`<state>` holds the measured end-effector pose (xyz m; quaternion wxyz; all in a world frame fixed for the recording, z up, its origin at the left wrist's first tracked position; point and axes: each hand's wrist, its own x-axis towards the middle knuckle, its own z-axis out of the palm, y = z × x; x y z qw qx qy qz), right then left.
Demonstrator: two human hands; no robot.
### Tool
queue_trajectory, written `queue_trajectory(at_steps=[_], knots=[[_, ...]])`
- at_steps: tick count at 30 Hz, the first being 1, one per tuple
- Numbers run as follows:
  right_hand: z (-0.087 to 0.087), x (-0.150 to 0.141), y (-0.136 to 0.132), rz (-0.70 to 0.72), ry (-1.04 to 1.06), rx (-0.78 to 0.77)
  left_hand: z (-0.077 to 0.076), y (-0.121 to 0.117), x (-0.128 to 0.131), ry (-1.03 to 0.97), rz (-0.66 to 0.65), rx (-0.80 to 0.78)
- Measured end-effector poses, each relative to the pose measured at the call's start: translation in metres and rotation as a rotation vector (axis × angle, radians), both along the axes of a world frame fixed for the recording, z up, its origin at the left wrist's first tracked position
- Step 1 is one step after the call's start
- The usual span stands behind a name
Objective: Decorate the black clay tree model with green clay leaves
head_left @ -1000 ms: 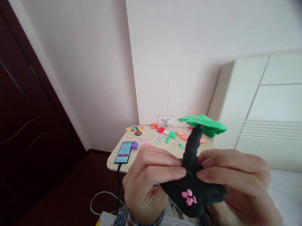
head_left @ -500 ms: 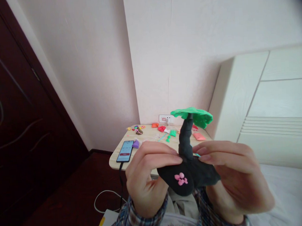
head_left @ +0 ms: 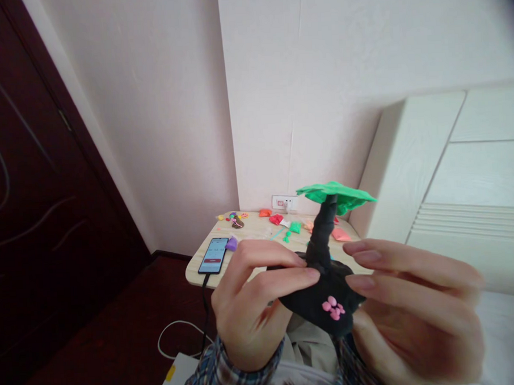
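Note:
A modelling-clay tree (head_left: 321, 235) stands upright between my hands, with a ridged black trunk, a flat green canopy (head_left: 336, 193) and a broad black base (head_left: 306, 298). A small cluster of pink clay balls (head_left: 333, 308) sits on the base. My left hand (head_left: 255, 297) pinches the base's left part, its fingers on top beside the foot of the trunk and its thumb largely hidden below. At the right edge, my right hand (head_left: 419, 299) lightly holds the base between a fingertip and the thumb; its upper fingers are raised off the clay.
Beyond my hands is a small wooden table (head_left: 196, 274). On it lie a phone (head_left: 212, 256) with a black cable, a purple packet (head_left: 231, 243), a green packet (head_left: 295, 228), red packets (head_left: 276, 219) and a brown clay piece (head_left: 238, 222). A wall socket (head_left: 284, 202) is behind.
The clay tree has turned, bringing its pink cluster to the right. My right hand has shifted right, from beside the trunk to the base's edge, with its fingers more spread.

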<state>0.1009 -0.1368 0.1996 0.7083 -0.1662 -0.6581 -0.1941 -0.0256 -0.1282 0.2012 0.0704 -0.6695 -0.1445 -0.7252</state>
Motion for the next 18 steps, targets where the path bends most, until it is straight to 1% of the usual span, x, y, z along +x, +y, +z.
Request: queue_trajectory(at_steps=[4,8,10,12,15,17,18], knots=[[0.000,-0.005,-0.008,-0.049,0.035,-0.018,-0.001,0.001,-0.001,0.010,0.056,0.019],[-0.001,-0.007,-0.006,-0.050,0.064,-0.038,-0.001,0.002,-0.001,0.030,0.088,0.004],[-0.002,-0.008,0.000,-0.052,0.062,-0.001,-0.002,0.002,0.000,0.031,0.081,0.004],[-0.002,-0.007,0.007,-0.064,0.076,0.069,-0.002,0.003,0.000,0.026,0.068,0.010],[-0.003,-0.006,0.011,-0.076,0.036,0.134,-0.001,0.003,0.000,0.039,0.043,0.006],[-0.002,-0.008,0.008,-0.069,0.008,0.091,0.000,0.003,-0.001,0.056,0.024,0.003],[-0.002,-0.011,0.004,-0.063,0.052,0.040,0.000,0.003,-0.001,0.057,0.019,0.004]])
